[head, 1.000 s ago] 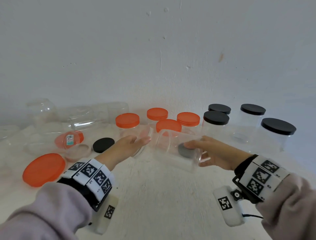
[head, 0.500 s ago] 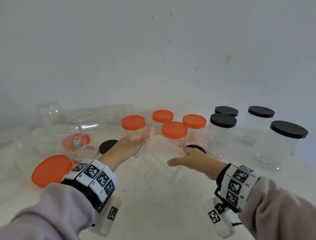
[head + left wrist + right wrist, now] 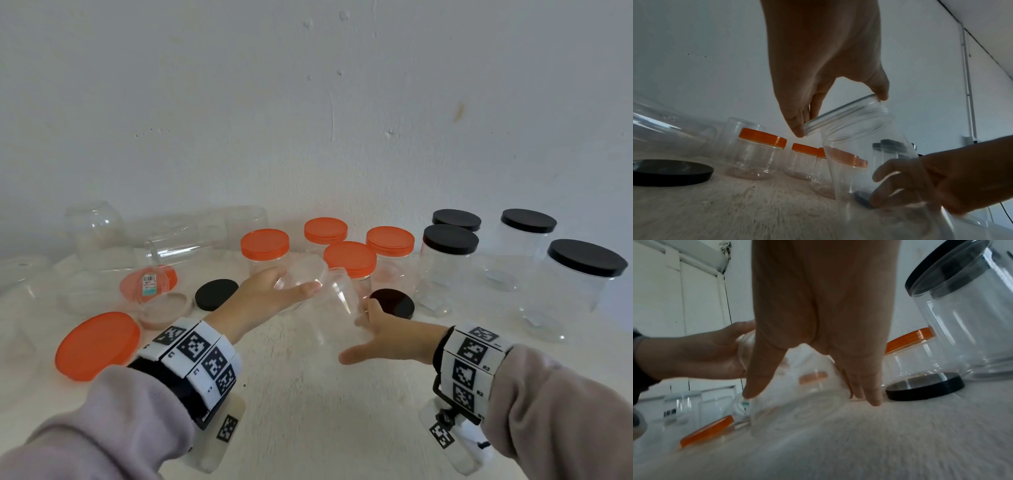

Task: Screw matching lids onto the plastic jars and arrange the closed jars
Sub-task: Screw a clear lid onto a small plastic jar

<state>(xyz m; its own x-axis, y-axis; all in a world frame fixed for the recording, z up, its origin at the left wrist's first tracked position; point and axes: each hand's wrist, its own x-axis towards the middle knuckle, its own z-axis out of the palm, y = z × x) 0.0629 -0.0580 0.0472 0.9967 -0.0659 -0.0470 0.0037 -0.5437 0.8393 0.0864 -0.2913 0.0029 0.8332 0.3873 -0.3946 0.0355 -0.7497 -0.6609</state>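
A clear lidless jar (image 3: 329,308) is tilted over the white table, mouth toward the upper left. My left hand (image 3: 287,286) pinches its rim; the left wrist view shows thumb and fingers of that hand (image 3: 840,113) on opposite sides of the jar's (image 3: 859,154) mouth. My right hand (image 3: 359,332) grips the lower body near the base, with thumb and fingers of the hand (image 3: 812,395) straddling the jar (image 3: 801,402). A loose black lid (image 3: 392,303) lies flat just behind the right hand, and a second black lid (image 3: 215,294) lies left of my left hand.
Several closed orange-lidded jars (image 3: 349,260) stand right behind the held jar, and black-lidded jars (image 3: 448,260) stand at the right. Open clear jars (image 3: 178,243) lie at the back left. A large orange lid (image 3: 97,344) and a labelled orange lid (image 3: 147,284) lie at the left.
The jar, held on its side between both hands a second ago, has been tipped toward upright with its base lowered toward the table. My right hand dropped and moved left with it.
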